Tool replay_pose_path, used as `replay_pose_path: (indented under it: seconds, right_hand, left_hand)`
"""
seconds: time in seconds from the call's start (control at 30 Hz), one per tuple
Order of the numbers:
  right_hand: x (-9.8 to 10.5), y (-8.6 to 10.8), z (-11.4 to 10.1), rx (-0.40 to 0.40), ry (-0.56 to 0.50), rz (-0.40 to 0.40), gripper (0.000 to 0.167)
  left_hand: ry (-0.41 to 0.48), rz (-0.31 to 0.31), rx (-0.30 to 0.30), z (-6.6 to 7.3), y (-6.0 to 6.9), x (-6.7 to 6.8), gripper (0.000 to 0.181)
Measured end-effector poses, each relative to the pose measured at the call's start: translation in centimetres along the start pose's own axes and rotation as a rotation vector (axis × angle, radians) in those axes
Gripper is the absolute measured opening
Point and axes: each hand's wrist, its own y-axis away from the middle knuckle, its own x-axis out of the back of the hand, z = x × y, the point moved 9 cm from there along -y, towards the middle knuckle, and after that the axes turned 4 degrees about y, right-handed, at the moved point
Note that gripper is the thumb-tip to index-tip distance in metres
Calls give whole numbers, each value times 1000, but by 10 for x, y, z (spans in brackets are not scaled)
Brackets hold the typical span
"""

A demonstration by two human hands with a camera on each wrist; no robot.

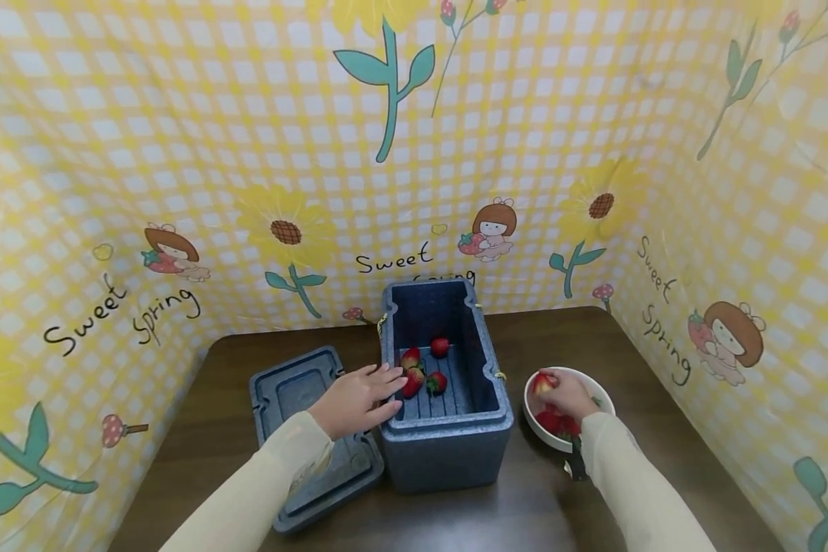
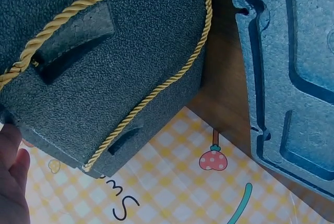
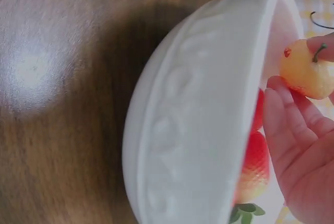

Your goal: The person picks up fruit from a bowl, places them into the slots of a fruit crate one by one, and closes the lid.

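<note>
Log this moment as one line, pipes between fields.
right hand: pinches red-and-yellow fruit at white bowl | left hand: at left rim of open box | box: strawberries inside | lid: off, on table

Wears a plain cream left sleeve [image 1: 262, 479] and matching right sleeve [image 1: 638, 487], both long and softly creased, with a dark strap-like piece [image 1: 576, 461] just beside the right cuff [image 1: 596, 431]

I faced a dark wood-grain table [image 1: 207, 418], enclosed behind and at both sides by yellow-and-white checked fabric [image 1: 448, 165], printed with sunflowers [image 1: 286, 231], cartoon figures [image 1: 494, 216] and "Sweet Spring"; a pale light reflection [image 3: 34, 75] marked the wood.
</note>
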Motion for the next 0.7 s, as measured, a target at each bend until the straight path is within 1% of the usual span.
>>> replay_pose_path:
  seconds: [0.17,0.27,0.33,0.4,0.47,0.57,0.7]
  right_hand:
    - [3,2,-1,-28,-71,-40,59]
    - [7,2,1,-63,-109,-36,59]
    - [10,2,-1,-60,-132,-29,59]
    - [12,0,-9,-28,-148,-19,58]
    - [14,-1,-20,22,-161,-7,57]
    - [17,-5,-37,84,-210,25,56]
    - [23,-10,-59,108,-299,74,57]
  left_hand:
    - [-6,9,2,0,0,-2,45]
    - [-10,14,-5,0,-1,-3,45]
    - [-11,14,-8,0,0,-3,45]
    - [-13,16,-8,0,0,-3,46]
    - [-14,16,-7,0,1,-3,46]
    - [-14,23,-11,-1,2,-3,45]
    - [-17,43,-18,-2,1,-2,45]
